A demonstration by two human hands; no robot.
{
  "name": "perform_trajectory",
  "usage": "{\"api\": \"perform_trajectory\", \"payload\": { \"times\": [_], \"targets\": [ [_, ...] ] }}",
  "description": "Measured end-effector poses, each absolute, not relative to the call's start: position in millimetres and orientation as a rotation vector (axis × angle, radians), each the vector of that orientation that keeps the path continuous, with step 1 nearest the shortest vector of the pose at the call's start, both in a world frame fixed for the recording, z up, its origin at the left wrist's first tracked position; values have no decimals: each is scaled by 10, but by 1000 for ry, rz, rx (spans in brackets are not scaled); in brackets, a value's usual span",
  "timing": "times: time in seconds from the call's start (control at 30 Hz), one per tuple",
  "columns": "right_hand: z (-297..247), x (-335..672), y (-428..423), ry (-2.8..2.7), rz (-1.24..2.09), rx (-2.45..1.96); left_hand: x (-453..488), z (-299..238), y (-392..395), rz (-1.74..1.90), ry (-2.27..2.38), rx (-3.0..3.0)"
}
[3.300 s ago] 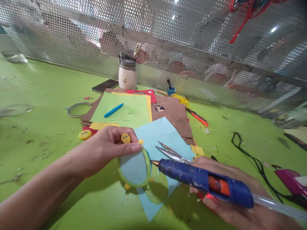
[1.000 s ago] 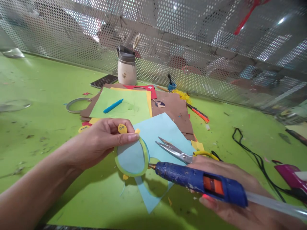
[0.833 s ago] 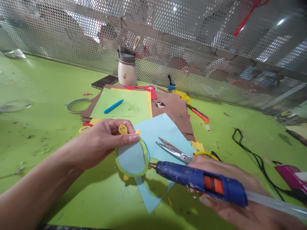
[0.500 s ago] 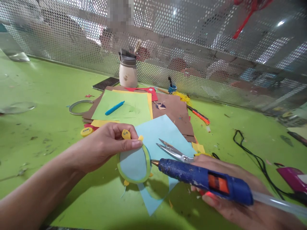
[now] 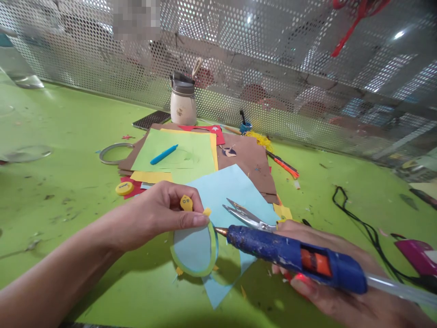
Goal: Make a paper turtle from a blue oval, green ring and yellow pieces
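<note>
My left hand pinches a round paper cut-out, light blue with a green rim and small yellow pieces at its top, held just above the green table. My right hand grips a blue hot glue gun. Its metal nozzle touches the cut-out's upper right edge, right beside my left thumb. A clear glue stick sticks out of the gun's rear.
Scissors lie on a light blue sheet behind the gun. Farther back are stacked coloured papers with a blue marker, a tape ring, a cream bottle, a phone, an orange cutter. A pink tool and black cord lie at right.
The cut-out and my left hand have shifted slightly down and to the right. The glue gun's nozzle has moved from the cut-out's lower right rim up to its upper right edge.
</note>
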State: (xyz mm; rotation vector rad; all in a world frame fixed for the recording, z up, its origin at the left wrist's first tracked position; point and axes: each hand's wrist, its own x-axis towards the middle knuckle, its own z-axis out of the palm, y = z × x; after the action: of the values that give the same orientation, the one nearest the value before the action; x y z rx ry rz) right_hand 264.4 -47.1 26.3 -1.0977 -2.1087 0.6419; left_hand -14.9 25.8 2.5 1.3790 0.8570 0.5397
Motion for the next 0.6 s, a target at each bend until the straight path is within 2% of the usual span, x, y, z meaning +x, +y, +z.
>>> {"api": "perform_trajectory", "payload": {
  "times": [0.17, 0.33, 0.5, 0.6],
  "targets": [
    [248, 2632, -441, -2092, 687, -923, -142, 7, 260, 534, 860, 1402],
    [279, 2617, -468, -2065, 686, -1054, -143, 10, 247, 520, 864, 1429],
    [259, 2644, -437, -2092, 752, -987, -138, 22, 238, 502, 877, 1454],
    [263, 2630, -445, -2121, 630, -1008, -142, 16, 241, 506, 873, 1448]
  ]
}}
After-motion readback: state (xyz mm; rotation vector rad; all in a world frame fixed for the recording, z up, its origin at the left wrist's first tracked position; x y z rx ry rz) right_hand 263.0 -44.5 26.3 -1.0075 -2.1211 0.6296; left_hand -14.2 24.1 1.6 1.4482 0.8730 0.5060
